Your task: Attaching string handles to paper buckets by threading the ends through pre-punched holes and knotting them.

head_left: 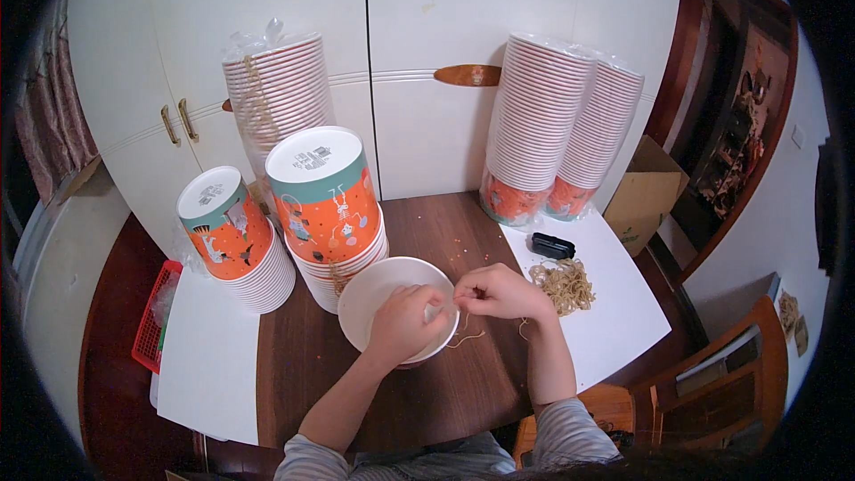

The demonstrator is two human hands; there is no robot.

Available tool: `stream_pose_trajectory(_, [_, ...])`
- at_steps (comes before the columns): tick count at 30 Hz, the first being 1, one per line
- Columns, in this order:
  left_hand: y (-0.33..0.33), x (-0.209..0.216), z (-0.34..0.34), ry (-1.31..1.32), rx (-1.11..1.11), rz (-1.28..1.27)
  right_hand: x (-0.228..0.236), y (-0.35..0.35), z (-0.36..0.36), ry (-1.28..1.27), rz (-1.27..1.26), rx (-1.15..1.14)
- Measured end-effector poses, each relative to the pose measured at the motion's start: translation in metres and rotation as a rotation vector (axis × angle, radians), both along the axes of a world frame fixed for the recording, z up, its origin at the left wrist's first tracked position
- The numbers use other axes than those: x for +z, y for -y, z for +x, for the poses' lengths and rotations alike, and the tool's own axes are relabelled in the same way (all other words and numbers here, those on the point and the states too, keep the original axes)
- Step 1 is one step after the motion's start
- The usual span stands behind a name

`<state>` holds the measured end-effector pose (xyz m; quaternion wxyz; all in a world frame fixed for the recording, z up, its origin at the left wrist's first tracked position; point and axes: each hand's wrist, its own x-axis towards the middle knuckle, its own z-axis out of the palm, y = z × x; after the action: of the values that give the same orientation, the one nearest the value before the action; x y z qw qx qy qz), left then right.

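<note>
A white paper bucket stands before me with its wide mouth up, on the brown middle strip of the table. Over its opening bends my left hand, fingers curled together at the right side of the rim. A small whitish, see-through bit shows by those fingertips; its kind is unclear. My right hand is just outside that rim, thumb and finger pinched. From this pinch a thin tan string trails down to the tabletop. The exact grip at the fingertips is too small to see.
Upside-down orange and green paper buckets stand stacked at left, with a shorter stack beside them. Tall bagged stacks rise at the back right. A black case and a heap of tan strings lie on the white right side.
</note>
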<state>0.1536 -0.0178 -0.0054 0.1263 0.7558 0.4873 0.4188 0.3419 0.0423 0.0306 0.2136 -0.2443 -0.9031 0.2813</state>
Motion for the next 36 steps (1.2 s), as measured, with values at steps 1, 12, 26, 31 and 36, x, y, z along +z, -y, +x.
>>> stream_pose_trajectory(1, [0.000,-0.002,0.001,0.000,0.002,0.000,0.001,0.001,-0.001,0.003,-0.026,0.002])
stream_pose_trajectory(12, [0.002,0.004,0.001,-0.024,-0.037,-0.078,0.001,0.001,-0.001,-0.044,-0.086,0.061])
stream_pose_trajectory(26, [0.001,0.005,0.000,0.004,-0.058,-0.079,0.000,0.000,-0.003,-0.135,-0.061,-0.036])
stream_pose_trajectory(31, [0.002,0.006,-0.001,-0.012,-0.057,-0.092,0.004,0.005,-0.003,-0.140,-0.056,0.012])
stream_pose_trajectory(36, [0.002,0.005,-0.001,0.002,-0.064,-0.091,0.004,0.007,-0.005,-0.151,-0.077,0.004])
